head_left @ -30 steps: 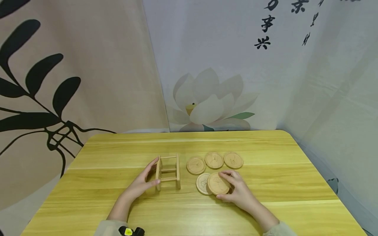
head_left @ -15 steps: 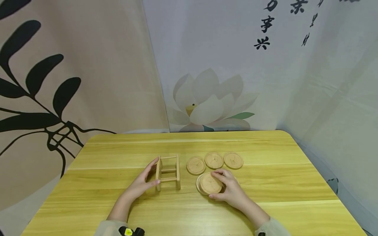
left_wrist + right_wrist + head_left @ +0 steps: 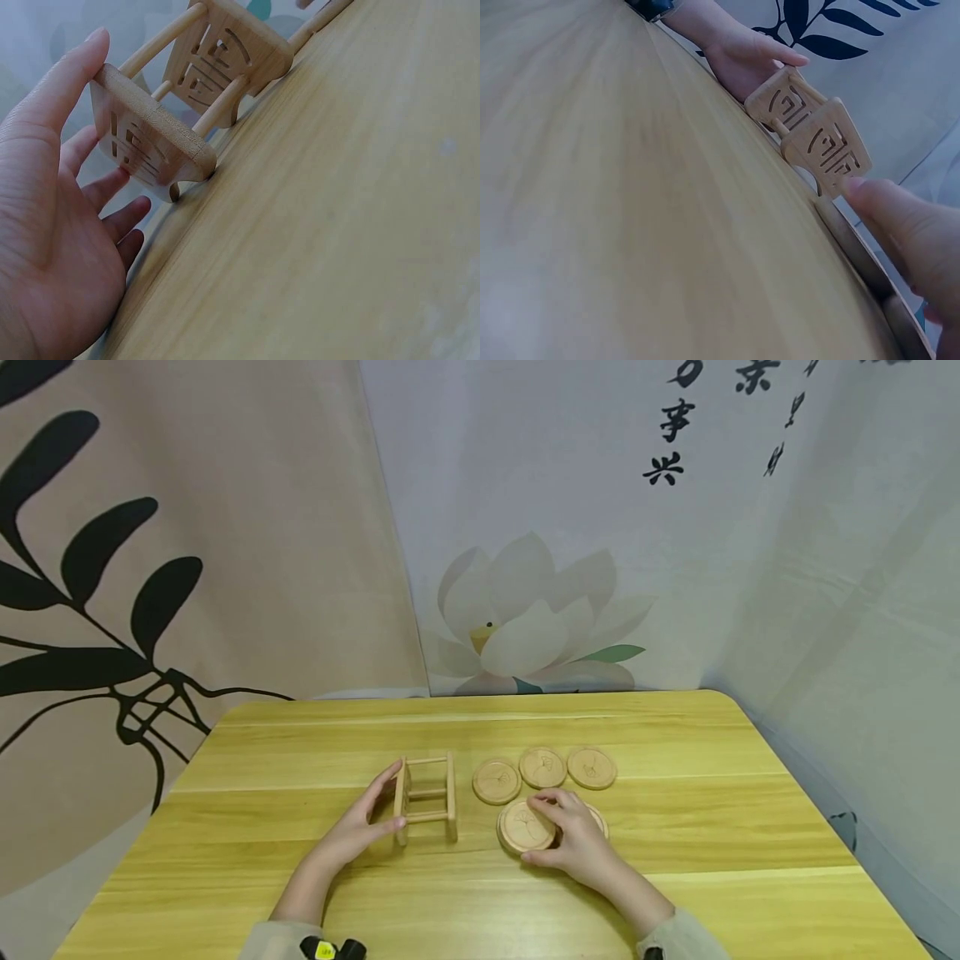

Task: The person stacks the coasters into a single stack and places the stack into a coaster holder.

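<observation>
A small wooden coaster rack (image 3: 426,800) stands left of centre, its two carved end panels joined by round rods. My left hand (image 3: 352,828) grips its near-left panel (image 3: 146,139) between thumb and fingertips. To the right of the rack, my right hand (image 3: 577,839) pinches a round wooden coaster (image 3: 527,827) by its edge. That coaster lies flat over another one, of which only a thin rim shows at the left. A further coaster (image 3: 601,820) peeks out from behind the right hand. In the right wrist view my thumb (image 3: 900,217) hides most of the held coaster.
Three more engraved coasters, a left one (image 3: 497,781), a middle one (image 3: 543,767) and a right one (image 3: 592,767), lie in a row behind the right hand. All rest on a wooden table (image 3: 300,752) with a printed curtain (image 3: 285,527) behind its far edge.
My right hand has moved left with the coaster, bringing it over the one beside it, and uncovered part of another coaster at the right. The left hand and rack stay put.
</observation>
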`<state>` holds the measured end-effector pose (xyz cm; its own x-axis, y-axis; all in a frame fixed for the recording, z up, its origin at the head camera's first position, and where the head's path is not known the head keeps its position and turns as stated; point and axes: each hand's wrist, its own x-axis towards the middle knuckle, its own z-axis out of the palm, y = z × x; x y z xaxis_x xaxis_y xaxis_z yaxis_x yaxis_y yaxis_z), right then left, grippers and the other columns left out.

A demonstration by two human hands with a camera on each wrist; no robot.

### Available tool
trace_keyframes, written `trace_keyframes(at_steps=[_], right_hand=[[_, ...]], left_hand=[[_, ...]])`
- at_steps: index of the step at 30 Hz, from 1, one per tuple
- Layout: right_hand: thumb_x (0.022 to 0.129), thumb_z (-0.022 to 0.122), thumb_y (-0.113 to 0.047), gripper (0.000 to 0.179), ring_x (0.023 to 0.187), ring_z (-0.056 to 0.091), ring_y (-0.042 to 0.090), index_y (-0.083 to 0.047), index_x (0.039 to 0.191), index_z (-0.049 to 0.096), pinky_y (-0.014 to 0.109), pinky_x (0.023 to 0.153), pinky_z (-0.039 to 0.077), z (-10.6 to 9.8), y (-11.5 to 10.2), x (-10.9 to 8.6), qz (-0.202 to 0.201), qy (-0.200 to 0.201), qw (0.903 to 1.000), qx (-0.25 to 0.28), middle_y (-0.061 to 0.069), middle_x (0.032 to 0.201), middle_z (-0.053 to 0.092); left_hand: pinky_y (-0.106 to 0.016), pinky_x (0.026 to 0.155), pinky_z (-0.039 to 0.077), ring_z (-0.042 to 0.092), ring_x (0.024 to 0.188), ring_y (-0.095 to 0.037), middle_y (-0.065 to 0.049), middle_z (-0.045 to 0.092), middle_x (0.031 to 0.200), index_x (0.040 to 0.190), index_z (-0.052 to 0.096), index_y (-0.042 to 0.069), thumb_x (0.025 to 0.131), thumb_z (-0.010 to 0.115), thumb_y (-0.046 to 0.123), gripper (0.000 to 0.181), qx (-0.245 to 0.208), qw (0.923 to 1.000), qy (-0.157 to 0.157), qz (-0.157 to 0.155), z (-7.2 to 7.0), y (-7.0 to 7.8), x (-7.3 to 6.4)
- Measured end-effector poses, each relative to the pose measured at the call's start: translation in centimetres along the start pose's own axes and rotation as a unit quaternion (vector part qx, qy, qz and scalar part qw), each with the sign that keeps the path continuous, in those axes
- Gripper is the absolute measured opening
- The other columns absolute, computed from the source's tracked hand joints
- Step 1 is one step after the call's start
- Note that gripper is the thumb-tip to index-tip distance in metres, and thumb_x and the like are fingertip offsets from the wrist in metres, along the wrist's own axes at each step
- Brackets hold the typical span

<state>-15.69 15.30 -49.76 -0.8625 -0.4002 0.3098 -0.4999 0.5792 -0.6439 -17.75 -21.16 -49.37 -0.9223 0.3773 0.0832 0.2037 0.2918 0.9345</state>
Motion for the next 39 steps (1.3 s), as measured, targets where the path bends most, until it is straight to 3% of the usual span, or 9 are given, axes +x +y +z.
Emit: trace_keyframes(at_steps=[7, 17, 39], right_hand=[[0.069, 0.085, -0.042, 0.080, 0.118, 0.044, 0.023, -0.002, 0.132, 0.057, 0.050, 0.094, 0.041, 0.14, -0.18, 0.23, 0.003, -0.011, 0.9998, -0.014, 0.007, 0.131, 0.051], [0.068, 0.085, -0.041, 0.081, 0.120, 0.043, 0.024, -0.002, 0.132, 0.056, 0.049, 0.097, 0.039, 0.19, -0.27, 0.27, 0.009, -0.023, 0.9995, -0.021, 0.008, 0.132, 0.051], [0.064, 0.086, -0.045, 0.086, 0.124, 0.043, 0.029, -0.006, 0.134, 0.056, 0.057, 0.098, 0.035, -0.57, -0.28, -0.09, 0.023, -0.005, 0.9994, -0.024, 0.008, 0.134, 0.050]], left_hand=[[-0.072, 0.101, 0.011, 0.016, 0.139, -0.044, -0.014, 0.018, 0.156, 0.154, 0.018, 0.029, 0.093, 0.064, 0.016, 0.078, 0.006, 0.9999, -0.001, 0.008, -0.03, 0.06, -0.01], [-0.072, 0.101, 0.011, 0.015, 0.140, -0.041, -0.010, 0.017, 0.156, 0.153, 0.018, 0.035, 0.093, 0.064, 0.017, 0.078, -0.002, 1.0000, -0.001, -0.002, -0.01, -0.05, -0.13], [-0.071, 0.102, 0.012, 0.018, 0.139, -0.042, -0.014, 0.021, 0.155, 0.153, 0.017, 0.033, 0.092, 0.064, 0.017, 0.079, 0.002, 1.0000, 0.000, -0.003, -0.11, -0.10, 0.01]])
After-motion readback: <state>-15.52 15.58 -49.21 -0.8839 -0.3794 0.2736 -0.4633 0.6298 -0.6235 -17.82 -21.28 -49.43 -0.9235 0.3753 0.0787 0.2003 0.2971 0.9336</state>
